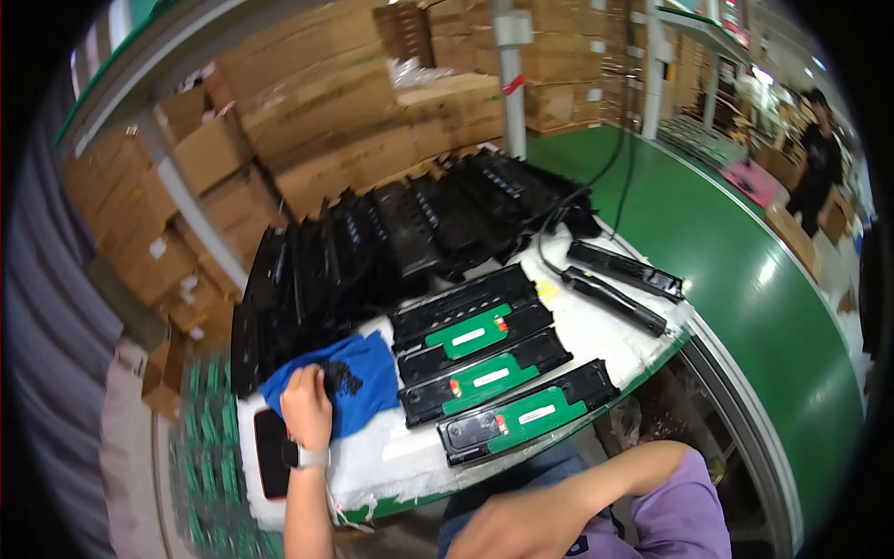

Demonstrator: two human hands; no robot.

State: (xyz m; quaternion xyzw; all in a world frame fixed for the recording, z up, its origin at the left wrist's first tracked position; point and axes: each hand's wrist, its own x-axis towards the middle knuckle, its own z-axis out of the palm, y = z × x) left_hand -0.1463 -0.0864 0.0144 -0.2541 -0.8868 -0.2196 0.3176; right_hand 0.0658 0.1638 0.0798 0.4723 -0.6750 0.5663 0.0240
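Just left hand (pixel 306 406) on blue cloth (pixel 358 377).

Stacked cardboard boxes (pixel 317 121) behind a curved green conveyor belt (pixel 745 279), bright overhead light.

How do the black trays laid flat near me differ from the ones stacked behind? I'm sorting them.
The front trays lie flat, side by side, each bearing a green circuit board; the back trays lean on edge in a packed row, with no green showing. Both are long, black plastic pieces on the white-covered bench.
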